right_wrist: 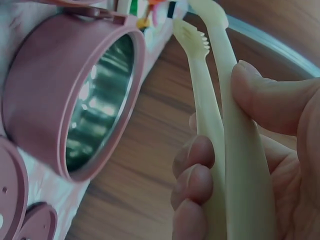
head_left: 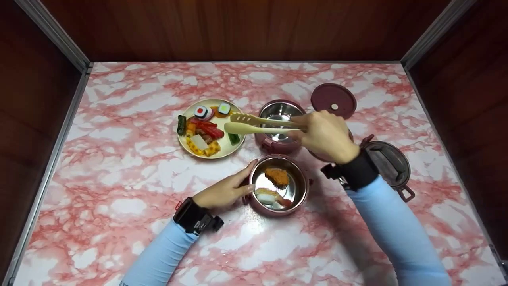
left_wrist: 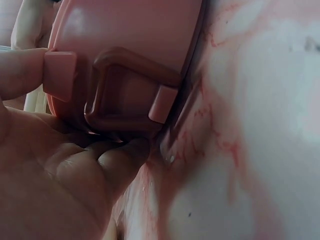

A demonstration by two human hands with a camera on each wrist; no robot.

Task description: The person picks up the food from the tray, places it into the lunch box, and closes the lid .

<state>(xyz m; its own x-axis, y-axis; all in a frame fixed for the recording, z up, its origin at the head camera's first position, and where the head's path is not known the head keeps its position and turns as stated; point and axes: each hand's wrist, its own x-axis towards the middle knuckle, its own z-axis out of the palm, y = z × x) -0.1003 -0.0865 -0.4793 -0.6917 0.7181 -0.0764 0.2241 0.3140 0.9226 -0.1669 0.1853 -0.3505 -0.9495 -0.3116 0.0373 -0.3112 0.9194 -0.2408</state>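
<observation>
In the head view my right hand point(head_left: 323, 133) grips cream-coloured food tongs point(head_left: 274, 123). Their tips point(right_wrist: 192, 40) stand slightly apart, with nothing between them, over the right edge of a cream plate point(head_left: 228, 153). My left hand point(head_left: 224, 190) holds the left side of a pink lunch-box container point(left_wrist: 130, 30), thumb by a clip at the rim and fingers low on the wall. Inside that steel-lined container lie a brown fried piece point(head_left: 278, 176) and a pale piece with a reddish end point(head_left: 272, 197). On the plate are sushi rolls point(head_left: 201, 111), red strips point(head_left: 210, 129) and other toy-like foods.
A second pink container point(right_wrist: 37, 85), its steel inside bare, stands behind the first. A round maroon lid point(head_left: 333, 97) lies at the back right, with another lid partly under my right hand. The dark lid with a handle point(head_left: 387, 163) is farther right. Wooden walls point(head_left: 246, 31) border the table.
</observation>
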